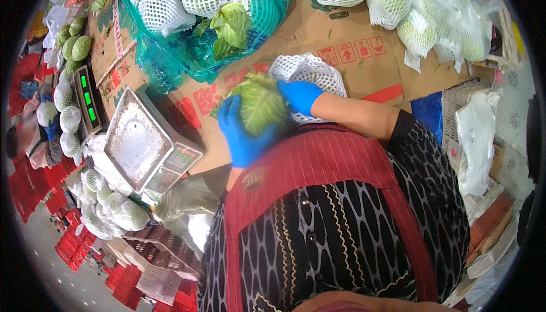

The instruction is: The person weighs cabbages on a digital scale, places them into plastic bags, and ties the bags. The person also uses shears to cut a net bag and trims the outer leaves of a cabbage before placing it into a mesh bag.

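Note:
Close against my red apron I have a green cabbage (263,105) with loose outer leaves. My left hand (245,133), in a blue glove, cups its left and lower side. The gloved right hand (300,96) lies against the cabbage's right side, its fingertips partly hidden behind the leaves. Under and beside that hand is a white foam mesh net (309,69), its mouth spread on the cardboard and no cabbage visible inside. I cannot tell whether the right fingers grip the cabbage or only rest on it.
Flattened cardboard (341,34) covers the worktop. A green plastic bag (160,62) of cabbages in foam nets lies beyond. Netted cabbages (388,5) pile up at far right. A weighing scale (138,141) stands left. Another person (45,115) handles netted produce farther left.

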Demonstrator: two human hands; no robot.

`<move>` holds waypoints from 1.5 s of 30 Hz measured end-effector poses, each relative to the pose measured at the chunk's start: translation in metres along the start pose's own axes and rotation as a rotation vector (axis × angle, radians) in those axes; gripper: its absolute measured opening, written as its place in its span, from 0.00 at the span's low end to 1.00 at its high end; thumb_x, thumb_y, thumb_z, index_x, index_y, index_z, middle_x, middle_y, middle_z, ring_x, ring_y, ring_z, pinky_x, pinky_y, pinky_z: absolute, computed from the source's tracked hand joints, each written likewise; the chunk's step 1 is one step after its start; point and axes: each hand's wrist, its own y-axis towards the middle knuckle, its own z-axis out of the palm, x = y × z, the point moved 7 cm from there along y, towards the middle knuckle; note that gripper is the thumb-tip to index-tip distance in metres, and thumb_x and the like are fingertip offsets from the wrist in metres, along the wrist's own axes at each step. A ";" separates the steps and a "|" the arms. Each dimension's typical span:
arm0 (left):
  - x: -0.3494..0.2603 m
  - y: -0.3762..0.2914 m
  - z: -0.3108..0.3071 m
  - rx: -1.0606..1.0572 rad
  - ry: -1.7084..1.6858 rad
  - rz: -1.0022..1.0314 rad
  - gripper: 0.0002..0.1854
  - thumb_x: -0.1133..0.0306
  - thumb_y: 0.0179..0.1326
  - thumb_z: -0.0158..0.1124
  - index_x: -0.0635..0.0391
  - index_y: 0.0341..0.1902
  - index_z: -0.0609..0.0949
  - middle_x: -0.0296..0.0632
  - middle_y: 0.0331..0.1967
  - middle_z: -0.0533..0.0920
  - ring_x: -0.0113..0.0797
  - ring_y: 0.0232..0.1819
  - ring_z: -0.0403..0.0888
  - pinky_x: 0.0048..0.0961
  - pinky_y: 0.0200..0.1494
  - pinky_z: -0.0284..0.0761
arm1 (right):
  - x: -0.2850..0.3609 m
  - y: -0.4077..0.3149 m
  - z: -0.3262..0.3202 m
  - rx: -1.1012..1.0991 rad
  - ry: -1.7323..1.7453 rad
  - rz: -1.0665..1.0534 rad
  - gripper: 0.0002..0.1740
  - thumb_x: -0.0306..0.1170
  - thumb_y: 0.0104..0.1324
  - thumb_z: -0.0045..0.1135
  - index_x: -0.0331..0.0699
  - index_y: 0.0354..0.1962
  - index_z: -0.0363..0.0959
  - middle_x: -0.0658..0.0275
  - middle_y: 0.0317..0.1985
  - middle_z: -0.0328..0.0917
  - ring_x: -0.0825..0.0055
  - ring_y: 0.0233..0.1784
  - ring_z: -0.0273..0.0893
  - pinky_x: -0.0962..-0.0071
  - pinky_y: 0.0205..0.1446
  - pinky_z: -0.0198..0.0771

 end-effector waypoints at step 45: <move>0.032 0.009 -0.007 0.075 -1.459 -0.559 0.35 0.57 0.64 0.60 0.55 0.71 0.61 0.40 0.65 0.70 0.37 0.66 0.67 0.35 0.63 0.67 | 0.040 -0.049 -0.068 0.174 1.683 -0.169 0.26 0.45 0.74 0.41 0.48 0.66 0.60 0.68 0.62 0.71 0.79 0.62 0.70 0.70 0.60 0.70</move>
